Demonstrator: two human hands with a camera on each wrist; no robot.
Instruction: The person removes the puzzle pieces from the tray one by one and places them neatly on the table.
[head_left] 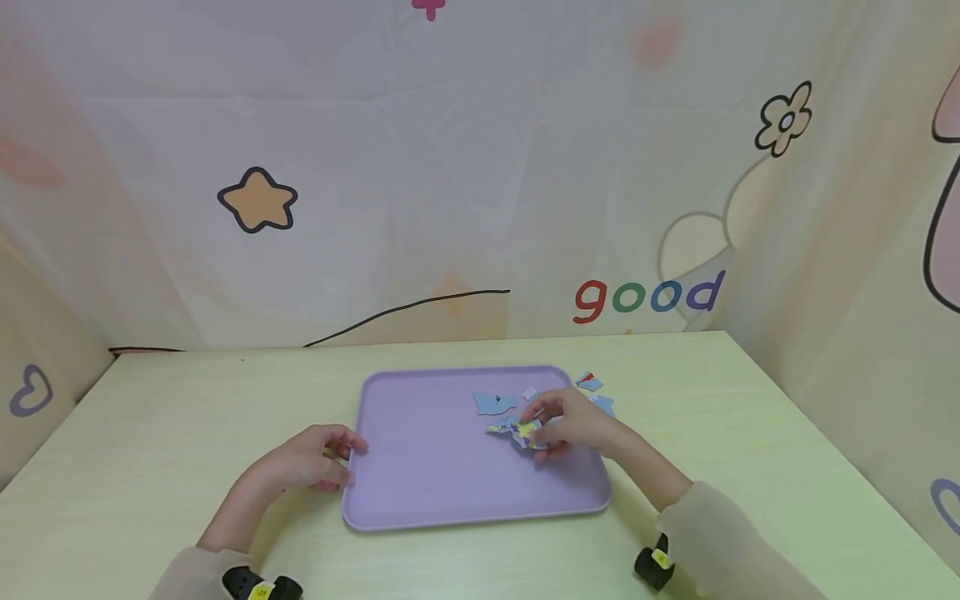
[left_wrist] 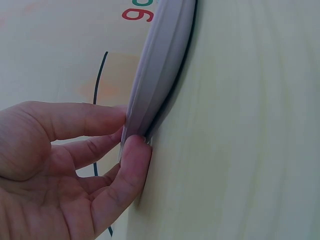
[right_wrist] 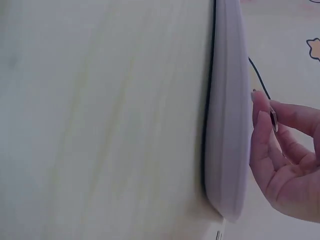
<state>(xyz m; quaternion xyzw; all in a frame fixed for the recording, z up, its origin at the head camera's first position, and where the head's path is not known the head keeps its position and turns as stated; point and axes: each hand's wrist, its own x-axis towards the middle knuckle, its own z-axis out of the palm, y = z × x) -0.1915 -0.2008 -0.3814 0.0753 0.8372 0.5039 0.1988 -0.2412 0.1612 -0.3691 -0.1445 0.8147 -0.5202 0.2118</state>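
My left hand (head_left: 315, 458) is at the left edge of a lilac tray (head_left: 427, 492). In the left wrist view its bent fingers and thumb hold the tray's rim (left_wrist: 165, 65). Over the right part of the tray, my right hand (head_left: 573, 425) pinches a small flat puzzle piece (right_wrist: 273, 120), seen edge-on in the right wrist view. Right beside these fingertips lie blue and yellow puzzle pieces (head_left: 504, 426), partly hidden by the hand. A plain light-blue piece (head_left: 493, 403) lies on the tray just behind them.
Beyond the tray's back right corner, a blue piece with red (head_left: 589, 382) and another light-blue piece (head_left: 603, 405) lie close to the rim. A pale wooden table (head_left: 187, 400) carries everything. Behind it hangs a printed cloth (head_left: 420, 183).
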